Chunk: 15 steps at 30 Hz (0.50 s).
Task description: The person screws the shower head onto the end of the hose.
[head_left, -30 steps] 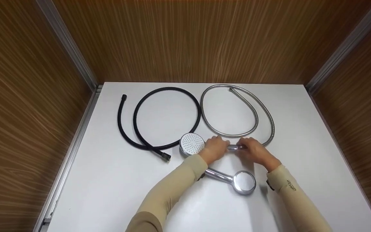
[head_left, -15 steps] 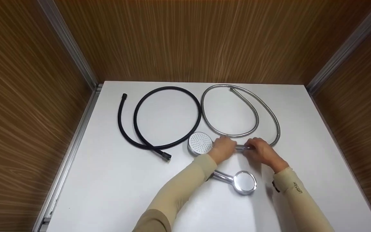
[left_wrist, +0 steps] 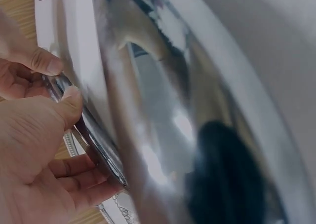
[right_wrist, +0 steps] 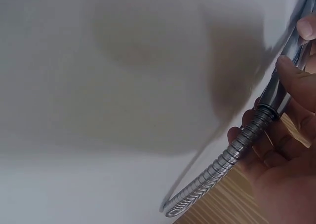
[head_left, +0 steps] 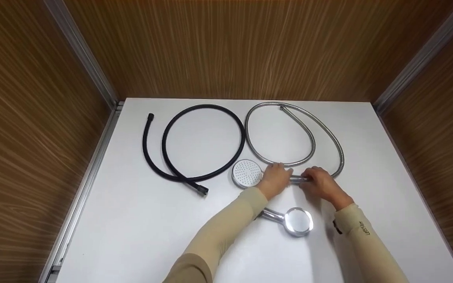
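Note:
My left hand (head_left: 277, 181) grips the handle of a chrome shower head whose white, perforated spray face (head_left: 247, 173) points up. To its right, my right hand (head_left: 323, 184) holds the handle's end, where a silver metal shower hose (head_left: 342, 155) meets it. In the right wrist view the ribbed hose (right_wrist: 217, 169) runs straight into the handle's tapered end (right_wrist: 271, 93), with right-hand fingers (right_wrist: 291, 78) around the joint. How far the two are threaded together is hidden. A second chrome shower head (head_left: 298, 221) lies nearer the person, its handle partly behind the left forearm.
A black shower hose (head_left: 164, 145) lies looped on the left of the white table (head_left: 132, 236), beside the silver hose's loop. Wood-grain panels (head_left: 226, 51) wall in the back and both sides, with metal rails (head_left: 81, 51) at the corners.
Both hands have shifted slightly right, carrying the perforated shower head with them. The silver hose's right-hand bend has swung outward to the right. The second shower head and black hose stay put.

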Each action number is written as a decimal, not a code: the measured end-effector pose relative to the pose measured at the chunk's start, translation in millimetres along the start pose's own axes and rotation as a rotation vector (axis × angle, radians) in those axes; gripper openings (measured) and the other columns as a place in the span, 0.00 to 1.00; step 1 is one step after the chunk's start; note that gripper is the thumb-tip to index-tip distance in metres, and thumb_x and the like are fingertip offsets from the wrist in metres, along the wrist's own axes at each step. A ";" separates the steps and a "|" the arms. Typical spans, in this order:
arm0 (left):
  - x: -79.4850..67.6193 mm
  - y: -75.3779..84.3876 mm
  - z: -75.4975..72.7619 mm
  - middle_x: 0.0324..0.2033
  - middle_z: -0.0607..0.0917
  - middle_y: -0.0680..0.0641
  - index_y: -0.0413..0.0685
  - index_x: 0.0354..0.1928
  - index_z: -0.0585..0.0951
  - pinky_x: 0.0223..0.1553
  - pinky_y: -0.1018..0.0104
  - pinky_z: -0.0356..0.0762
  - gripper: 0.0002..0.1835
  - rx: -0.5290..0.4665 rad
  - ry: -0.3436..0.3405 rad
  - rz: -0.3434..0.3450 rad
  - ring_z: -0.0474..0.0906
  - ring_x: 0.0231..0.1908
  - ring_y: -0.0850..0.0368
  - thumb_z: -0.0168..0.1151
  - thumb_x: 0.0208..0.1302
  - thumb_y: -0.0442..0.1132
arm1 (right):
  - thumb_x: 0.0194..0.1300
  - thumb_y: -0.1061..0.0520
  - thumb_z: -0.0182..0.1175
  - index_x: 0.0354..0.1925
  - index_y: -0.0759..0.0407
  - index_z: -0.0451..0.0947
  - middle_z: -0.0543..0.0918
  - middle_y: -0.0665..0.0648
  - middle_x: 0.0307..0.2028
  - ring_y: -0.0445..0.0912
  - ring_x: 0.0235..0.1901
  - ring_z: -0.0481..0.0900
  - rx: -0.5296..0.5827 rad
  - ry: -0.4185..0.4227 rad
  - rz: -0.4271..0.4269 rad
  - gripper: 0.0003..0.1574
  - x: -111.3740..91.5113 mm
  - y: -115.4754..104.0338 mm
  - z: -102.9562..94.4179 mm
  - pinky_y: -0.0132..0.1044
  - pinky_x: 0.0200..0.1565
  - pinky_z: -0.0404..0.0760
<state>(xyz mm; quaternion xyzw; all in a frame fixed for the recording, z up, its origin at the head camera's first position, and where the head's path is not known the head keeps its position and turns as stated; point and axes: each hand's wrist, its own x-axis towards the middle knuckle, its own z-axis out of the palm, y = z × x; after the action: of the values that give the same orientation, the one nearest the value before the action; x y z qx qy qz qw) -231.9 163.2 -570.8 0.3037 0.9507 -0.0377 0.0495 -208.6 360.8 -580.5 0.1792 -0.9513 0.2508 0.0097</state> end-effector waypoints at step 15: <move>-11.1 -44.8 -6.5 0.52 0.87 0.45 0.53 0.67 0.80 0.62 0.58 0.79 0.22 -0.140 0.057 0.056 0.84 0.54 0.50 0.58 0.79 0.54 | 0.58 0.63 0.73 0.47 0.69 0.84 0.85 0.62 0.38 0.56 0.40 0.80 0.011 -0.049 0.039 0.18 2.8 -2.5 -0.1 0.53 0.47 0.79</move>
<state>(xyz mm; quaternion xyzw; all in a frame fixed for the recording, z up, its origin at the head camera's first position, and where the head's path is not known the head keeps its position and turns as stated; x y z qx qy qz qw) -249.4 121.1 -561.2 0.3271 0.9431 0.0390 0.0444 -210.4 357.8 -578.8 0.1667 -0.9531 0.2518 -0.0195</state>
